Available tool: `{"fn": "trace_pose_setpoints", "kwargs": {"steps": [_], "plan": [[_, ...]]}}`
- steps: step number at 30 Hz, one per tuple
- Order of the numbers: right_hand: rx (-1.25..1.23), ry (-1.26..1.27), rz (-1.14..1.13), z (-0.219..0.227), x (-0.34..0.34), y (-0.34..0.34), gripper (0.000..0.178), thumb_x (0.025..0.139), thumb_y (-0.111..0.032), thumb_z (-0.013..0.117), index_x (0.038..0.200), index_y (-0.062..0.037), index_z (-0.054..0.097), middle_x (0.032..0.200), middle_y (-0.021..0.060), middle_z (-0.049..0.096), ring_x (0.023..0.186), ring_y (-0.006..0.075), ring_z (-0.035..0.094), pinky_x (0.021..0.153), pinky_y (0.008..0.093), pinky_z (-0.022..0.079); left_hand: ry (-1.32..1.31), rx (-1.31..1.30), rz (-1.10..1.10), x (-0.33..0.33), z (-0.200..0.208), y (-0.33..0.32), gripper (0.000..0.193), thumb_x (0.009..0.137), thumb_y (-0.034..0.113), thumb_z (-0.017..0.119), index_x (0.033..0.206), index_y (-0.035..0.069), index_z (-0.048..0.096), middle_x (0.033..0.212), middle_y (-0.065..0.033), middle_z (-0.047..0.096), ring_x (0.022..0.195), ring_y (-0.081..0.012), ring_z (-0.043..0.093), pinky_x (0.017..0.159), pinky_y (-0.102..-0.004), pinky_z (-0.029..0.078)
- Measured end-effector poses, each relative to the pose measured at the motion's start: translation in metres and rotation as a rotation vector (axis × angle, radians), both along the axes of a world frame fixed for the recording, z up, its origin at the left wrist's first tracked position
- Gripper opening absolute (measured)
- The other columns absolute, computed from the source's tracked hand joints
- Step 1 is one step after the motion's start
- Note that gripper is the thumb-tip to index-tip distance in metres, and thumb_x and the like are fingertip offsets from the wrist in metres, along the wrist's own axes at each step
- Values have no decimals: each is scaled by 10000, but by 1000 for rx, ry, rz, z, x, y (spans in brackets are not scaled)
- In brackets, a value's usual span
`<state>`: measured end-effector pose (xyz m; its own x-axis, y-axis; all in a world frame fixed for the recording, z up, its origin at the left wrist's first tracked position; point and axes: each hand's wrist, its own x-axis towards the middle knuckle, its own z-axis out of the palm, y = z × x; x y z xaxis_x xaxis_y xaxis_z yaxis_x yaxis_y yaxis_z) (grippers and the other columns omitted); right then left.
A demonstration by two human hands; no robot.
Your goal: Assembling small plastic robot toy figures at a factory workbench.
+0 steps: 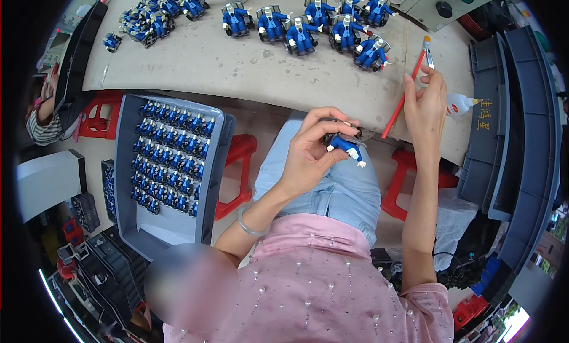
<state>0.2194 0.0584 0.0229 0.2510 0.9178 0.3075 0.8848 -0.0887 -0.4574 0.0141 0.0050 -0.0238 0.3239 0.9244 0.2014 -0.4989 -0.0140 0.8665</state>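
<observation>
The left hand (pixel 308 156) is holding a small blue toy figure (pixel 345 146) just below the worktop (pixel 237 64) edge, fingers clamped around it. The right hand (pixel 425 106) is gripping a red paintbrush (pixel 406 94) over the worktop, fingers closed on its handle, apparently near the bristle end. Finished blue figures (pixel 308 26) are sitting along the worktop's far side.

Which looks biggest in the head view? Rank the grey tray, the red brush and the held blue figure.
1. grey tray
2. red brush, in the right hand
3. blue figure, in the left hand; nearer the camera, so the last two are unsure.
</observation>
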Motion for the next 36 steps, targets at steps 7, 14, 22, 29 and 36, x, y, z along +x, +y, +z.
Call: {"fn": "trace_pose_setpoints", "kwargs": {"steps": [7, 14, 22, 29, 36], "plan": [[-125, -151, -139, -10, 6, 31, 370, 860, -153, 602, 1049, 104, 415, 745, 304, 610, 752, 474, 621, 683, 497, 497, 127, 14, 116, -7, 1, 0, 399, 705, -209, 614, 1049, -8, 613, 1271, -109, 428, 1203, -251, 509, 926, -298, 503], [-101, -34, -132, 22, 5, 5, 322, 841, -74, 549, 1111, 88, 482, 660, 187, 602, 601, 342, 622, 585, 405, 474, 30, -12, 75, -7, -7, 3, 299, 783, -93, 644, 1055, -5, 556, 1260, -172, 492, 1180, -325, 535, 953, -379, 507], [214, 1392, 548, 76, 29, -62, 340, 895, -48, 433, 1182, 114, 511, 715, 56, 476, 610, 95, 388, 539, 198, 298, -88, -377, 1, -6, 16, -1, 430, 851, -54, 575, 1262, -61, 447, 1296, -170, 481, 1176, -329, 537, 995, -413, 462], [349, 1448, 582, 69, 25, -66, 325, 839, -86, 648, 1118, -69, 480, 880, 82, 575, 824, 148, 430, 667, 243, 384, -110, -361, -101, -6, 27, -5, 551, 863, -26, 578, 1360, -63, 340, 1296, -155, 488, 1181, -326, 532, 998, -394, 459], [352, 1289, 535, 55, 21, -65, 243, 995, -230, 454, 1089, -18, 528, 770, 87, 615, 724, 146, 474, 666, 264, 369, -78, -383, -19, -7, 30, -10, 532, 870, 64, 638, 1318, -59, 379, 1192, -175, 561, 1111, -334, 583, 954, -424, 495]]}}
